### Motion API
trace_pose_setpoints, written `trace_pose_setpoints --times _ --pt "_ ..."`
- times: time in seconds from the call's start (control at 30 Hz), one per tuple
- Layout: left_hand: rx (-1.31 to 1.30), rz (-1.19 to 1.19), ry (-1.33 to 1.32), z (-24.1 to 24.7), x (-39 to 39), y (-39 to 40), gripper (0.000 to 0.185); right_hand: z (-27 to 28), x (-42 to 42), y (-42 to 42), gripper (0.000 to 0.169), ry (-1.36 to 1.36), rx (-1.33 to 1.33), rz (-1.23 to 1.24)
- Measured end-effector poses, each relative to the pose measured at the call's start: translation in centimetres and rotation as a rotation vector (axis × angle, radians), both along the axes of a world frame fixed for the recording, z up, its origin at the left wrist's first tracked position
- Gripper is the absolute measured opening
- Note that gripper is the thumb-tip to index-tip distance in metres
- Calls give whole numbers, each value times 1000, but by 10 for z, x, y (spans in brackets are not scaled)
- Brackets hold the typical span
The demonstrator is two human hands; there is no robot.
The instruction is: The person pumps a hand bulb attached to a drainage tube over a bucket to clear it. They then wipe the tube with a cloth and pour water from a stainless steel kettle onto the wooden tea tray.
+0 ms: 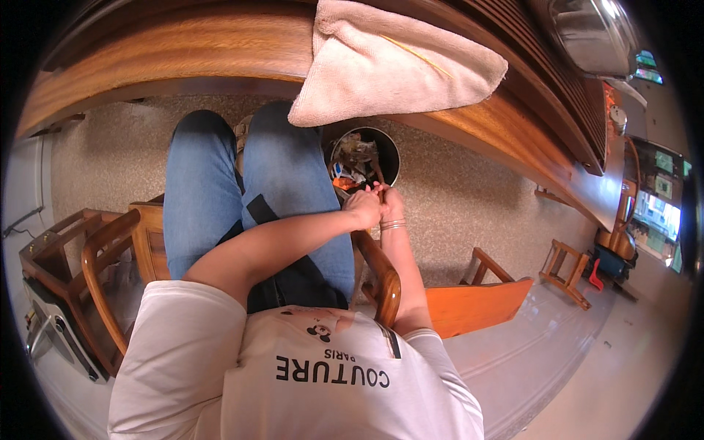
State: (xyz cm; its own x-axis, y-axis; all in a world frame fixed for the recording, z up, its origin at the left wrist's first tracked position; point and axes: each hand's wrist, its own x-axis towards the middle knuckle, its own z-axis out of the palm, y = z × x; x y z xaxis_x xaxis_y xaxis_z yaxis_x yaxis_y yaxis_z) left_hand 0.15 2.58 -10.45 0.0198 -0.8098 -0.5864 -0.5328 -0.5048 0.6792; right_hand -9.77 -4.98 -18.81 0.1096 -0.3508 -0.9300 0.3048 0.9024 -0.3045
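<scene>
My left hand (363, 209) and my right hand (392, 202) meet over the near rim of a round waste bin (394, 157), to the right of my knees. A thin brown stick (380, 169) shows at the fingers of my right hand and reaches over the bin. The left fingers are curled close against the right hand, and what they grip is hidden. Inside the bin lie crumpled scraps (355, 148) and an orange wrapper (344, 182). On the wooden table's edge ahead drapes a pinkish towel (357, 71), with a slim yellow stick (418, 56) lying on it.
The wooden table (231, 49) curves across the front, with a shiny metal pot (597, 36) at far right. A chair armrest (385, 272) rises beside my right forearm. A wooden bench (478, 308) and a small stool (565, 272) stand right; a wooden-framed chair (104, 275) is left.
</scene>
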Motion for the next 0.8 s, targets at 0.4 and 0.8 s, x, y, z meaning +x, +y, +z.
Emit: trace_pose_setpoints --times 0.4,0.8 --pt "400 270 505 -10 3 -15 37 -5 -9 15 23 70 -230 129" --pt "43 423 293 -62 -19 -16 33 37 6 28 21 -68 -360 157"
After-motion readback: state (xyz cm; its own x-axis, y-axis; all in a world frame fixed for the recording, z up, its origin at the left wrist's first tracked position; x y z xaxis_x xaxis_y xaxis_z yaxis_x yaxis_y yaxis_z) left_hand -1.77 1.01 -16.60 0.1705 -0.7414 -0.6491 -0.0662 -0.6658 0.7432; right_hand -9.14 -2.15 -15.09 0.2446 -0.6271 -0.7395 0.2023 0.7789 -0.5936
